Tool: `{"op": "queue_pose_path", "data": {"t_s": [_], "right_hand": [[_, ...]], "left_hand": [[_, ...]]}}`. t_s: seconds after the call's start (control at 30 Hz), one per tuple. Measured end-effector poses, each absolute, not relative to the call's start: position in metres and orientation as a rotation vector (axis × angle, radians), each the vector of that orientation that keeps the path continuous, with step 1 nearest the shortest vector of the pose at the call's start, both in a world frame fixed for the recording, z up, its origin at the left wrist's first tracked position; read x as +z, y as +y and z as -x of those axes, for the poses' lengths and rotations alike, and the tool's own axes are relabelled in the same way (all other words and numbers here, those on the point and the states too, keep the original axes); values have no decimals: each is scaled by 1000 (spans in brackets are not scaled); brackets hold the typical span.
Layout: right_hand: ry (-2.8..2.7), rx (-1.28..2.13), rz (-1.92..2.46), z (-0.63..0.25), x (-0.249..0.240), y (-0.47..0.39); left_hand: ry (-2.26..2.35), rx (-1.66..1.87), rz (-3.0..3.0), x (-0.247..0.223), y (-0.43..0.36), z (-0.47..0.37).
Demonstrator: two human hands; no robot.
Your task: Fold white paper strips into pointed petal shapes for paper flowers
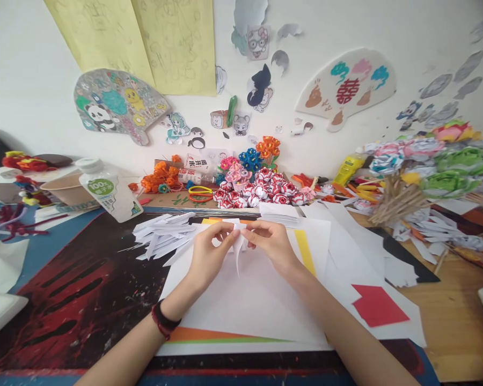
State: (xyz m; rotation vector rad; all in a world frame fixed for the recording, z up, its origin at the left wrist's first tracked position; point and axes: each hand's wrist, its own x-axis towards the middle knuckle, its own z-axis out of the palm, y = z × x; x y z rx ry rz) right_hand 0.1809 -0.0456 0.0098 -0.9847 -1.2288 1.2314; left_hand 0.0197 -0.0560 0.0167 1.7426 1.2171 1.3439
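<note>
Between my two hands is a narrow white paper strip [238, 244], its lower end curling down over the sheets. My left hand [209, 246] pinches the strip's left side between thumb and fingers. From the right, my right hand [270, 244] pinches it the same way, the two thumbs almost meeting. Beneath them lies a large white paper sheet [245, 300] on a stack with orange, green and yellow edges showing. A loose pile of white paper strips [161, 235] lies left of my left hand. Behind my right hand sits a neater stack of white paper [279, 213].
A glue bottle [108, 190] stands at the left, near a brown bowl [70, 188]. Red-and-white paper flowers [265, 187] line the back beside yellow-handled scissors [201, 193]. A red paper piece [380, 305] and a bundle of sticks [400, 201] lie to the right.
</note>
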Motion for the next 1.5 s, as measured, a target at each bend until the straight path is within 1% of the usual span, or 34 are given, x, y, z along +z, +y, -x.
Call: {"op": "queue_pose_path", "data": {"t_s": [0.17, 0.7, 1.2, 1.4, 1.5], "right_hand": [[-1236, 1202, 974, -181, 9, -46], [-1363, 1338, 874, -184, 16, -49], [-1499, 1443, 741, -190, 24, -44], [-1573, 1434, 750, -187, 41, -25], [-1604, 1413, 754, -184, 41, -14]], "left_hand": [[1208, 1332, -1737, 16, -57, -20], [1185, 1302, -1722, 21, -58, -17], [1019, 1218, -1849, 32, -53, -11], [1016, 1317, -1917, 38, -34, -6], [1030, 1342, -1969, 38, -27, -6]]}}
